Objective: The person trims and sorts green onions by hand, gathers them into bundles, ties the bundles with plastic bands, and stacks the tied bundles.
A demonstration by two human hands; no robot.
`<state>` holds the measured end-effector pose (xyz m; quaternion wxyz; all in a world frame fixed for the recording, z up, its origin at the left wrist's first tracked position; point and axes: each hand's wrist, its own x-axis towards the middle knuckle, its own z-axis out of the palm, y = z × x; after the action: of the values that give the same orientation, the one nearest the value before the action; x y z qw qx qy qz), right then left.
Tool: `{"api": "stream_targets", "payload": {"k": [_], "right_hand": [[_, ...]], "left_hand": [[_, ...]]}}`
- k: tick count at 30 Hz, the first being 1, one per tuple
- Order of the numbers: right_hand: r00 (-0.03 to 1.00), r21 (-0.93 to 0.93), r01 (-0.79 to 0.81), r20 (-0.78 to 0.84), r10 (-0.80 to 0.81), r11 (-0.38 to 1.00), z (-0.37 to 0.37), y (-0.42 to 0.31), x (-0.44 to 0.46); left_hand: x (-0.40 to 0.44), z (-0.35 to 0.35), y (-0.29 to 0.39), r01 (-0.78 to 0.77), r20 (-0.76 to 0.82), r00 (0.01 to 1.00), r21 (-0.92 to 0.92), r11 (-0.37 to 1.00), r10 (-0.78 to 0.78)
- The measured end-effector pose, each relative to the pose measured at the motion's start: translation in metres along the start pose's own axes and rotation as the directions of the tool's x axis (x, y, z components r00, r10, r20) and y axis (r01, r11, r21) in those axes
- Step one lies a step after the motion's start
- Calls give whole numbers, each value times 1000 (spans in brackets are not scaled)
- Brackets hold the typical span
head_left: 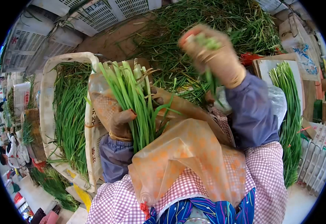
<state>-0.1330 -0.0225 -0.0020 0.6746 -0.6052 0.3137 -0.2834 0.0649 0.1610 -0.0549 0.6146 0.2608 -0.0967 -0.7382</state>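
My left hand (123, 125) is wrapped round a bunch of green stalks (133, 97), their pale cut ends pointing up and away, above the plastic sheet on my lap. Raised at the upper right, my right hand (215, 56) is blurred by motion; its fingers are closed round some pale green stalks (207, 41), with a few green leaves hanging below the hand. A brownish see-through plastic sheet (178, 149) covers my lap over a checked apron (114, 199).
A white crate (91, 149) holding long green leaves stands at the left. Loose leaves and trimmings (207, 16) cover the ground ahead. Bundled green stalks (292, 123) lie on a board at the right. Stacked crates (32, 41) stand at the upper left; people appear far left.
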Motion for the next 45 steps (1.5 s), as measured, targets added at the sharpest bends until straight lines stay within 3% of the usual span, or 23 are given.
{"api": "stream_targets", "payload": {"k": [1,2,3,6,8,10,12,14,17,20,22,24,26,28,30,32,34,35,37,39,42,43,45], "right_hand": [[999,-113,19,48,-13,993,21,-1,-2],[981,-107,165,117,-152,981,36,23,6],[977,-16,-135,163,136,991,48,5,0],[950,195,-229,257,175,954,61,15,-2],[957,201,-249,203,208,948,54,22,-2],[961,199,-266,137,241,943,46,32,-8],[950,379,-309,85,300,872,38,39,-14],[949,332,-315,83,305,889,31,39,-17],[964,153,36,-265,6,988,-5,40,-7],[795,-41,287,-548,-262,957,-94,37,10],[697,-154,380,-600,-392,912,-97,19,4],[694,-267,419,-521,-496,868,-78,17,-2],[876,-167,299,-342,-339,940,-44,22,-8],[976,-182,144,-139,-170,973,-10,19,-16],[1000,-164,3,-1,-3,987,18,12,-20],[989,90,-92,121,80,992,38,17,-19],[970,51,-139,208,125,989,50,30,-17],[967,62,-120,232,102,991,53,41,-17],[963,72,-106,255,85,992,54,49,-16],[959,28,-243,158,235,970,48,49,-18],[922,113,-362,193,336,925,40,55,-24],[929,135,-336,213,304,932,40,56,-26],[929,134,-327,228,292,935,40,54,-28]], "left_hand": [[-2,1,1,20,-25,1000,23,1000,-19],[-4,-4,0,20,-28,999,26,999,-20],[-8,-14,0,4,-75,997,68,998,1],[-12,-34,6,35,-167,986,133,991,-12],[-14,-34,6,83,-217,975,145,986,-50],[-11,-15,4,-65,-63,996,-71,995,61],[-9,-23,5,-85,-48,995,-64,994,82],[-10,-26,4,-61,-68,996,-65,996,56],[-12,-24,3,-58,-92,995,-86,995,50],[-17,-27,3,-88,-135,987,-38,995,82],[-13,-23,3,-93,-119,989,-35,995,88],[-8,-11,0,-115,-82,990,12,993,116],[-6,-5,1,-77,-85,993,-4,997,77],[-7,-8,2,-41,-94,995,-13,999,40],[-9,-21,4,29,-69,997,-30,999,-31],[-11,-21,4,30,-81,996,-23,999,-32],[-11,-22,5,62,-168,984,32,998,-56],[-11,-21,5,74,-198,978,47,996,-63],[-8,-17,1,-59,-70,996,-37,998,56],[-8,-19,2,-120,-33,992,-36,992,119],[-4,-7,2,-124,-47,991,-11,992,124],[0,-5,2,-167,35,985,-109,980,171],[-4,-17,2,-210,23,977,-51,976,211]]}}
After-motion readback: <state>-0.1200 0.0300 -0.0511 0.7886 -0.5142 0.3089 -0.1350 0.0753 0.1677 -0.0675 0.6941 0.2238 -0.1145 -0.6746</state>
